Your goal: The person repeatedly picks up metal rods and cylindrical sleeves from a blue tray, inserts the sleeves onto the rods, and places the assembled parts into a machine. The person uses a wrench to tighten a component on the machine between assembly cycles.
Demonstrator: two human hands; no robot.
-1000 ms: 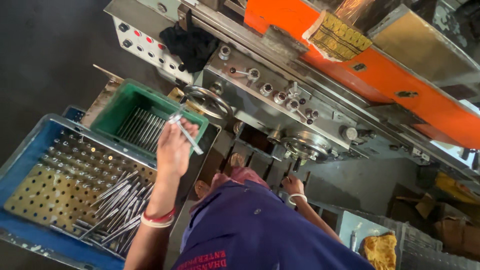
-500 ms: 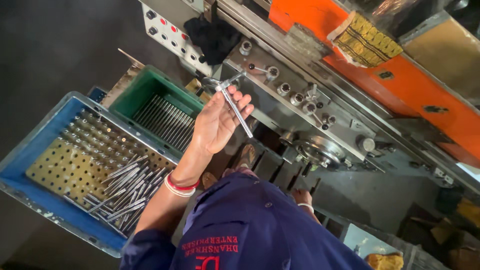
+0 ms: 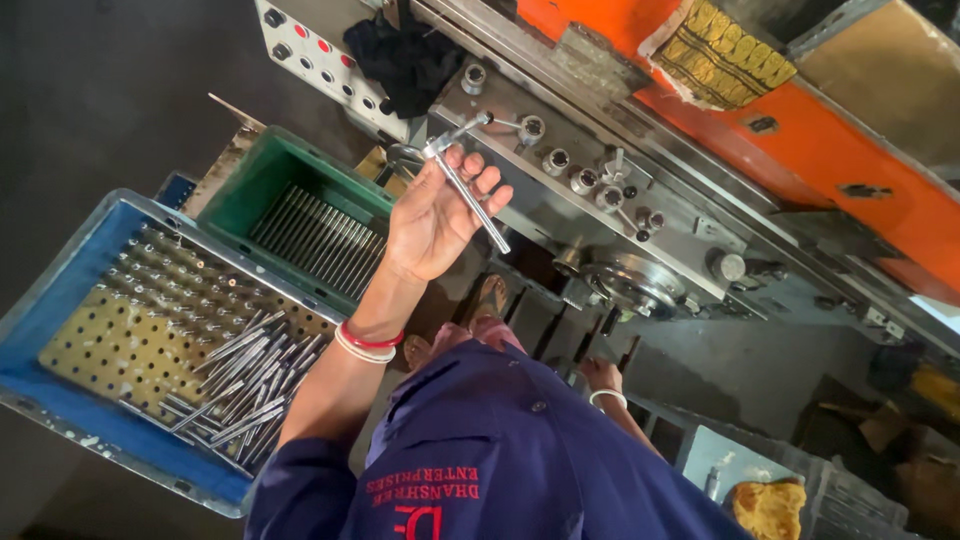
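Blue crate [image 3: 60, 390] at far left holds loose metal rods [image 3: 240, 385]; beside it a green crate [image 3: 262, 180] with rods laid in rows. Left hand [image 3: 435, 215], fingers curled, grips a metal rod [image 3: 468, 195] raised just before the grey machine [image 3: 600, 215]. Right hand [image 3: 600, 378] hangs low beside the machine; its grip cannot be told.

Dark grey concrete floor [image 3: 110, 90] fills 9 to 11 o'clock, dim and bare. Grey metal machine body [image 3: 560, 215] runs diagonally through centre, knobs along its face. Orange guard panel [image 3: 880, 215] at 2 o'clock. White control panel [image 3: 320, 60] with buttons at 12 o'clock. Bright daylight patch [image 3: 940, 312] at 3 o'clock edge.
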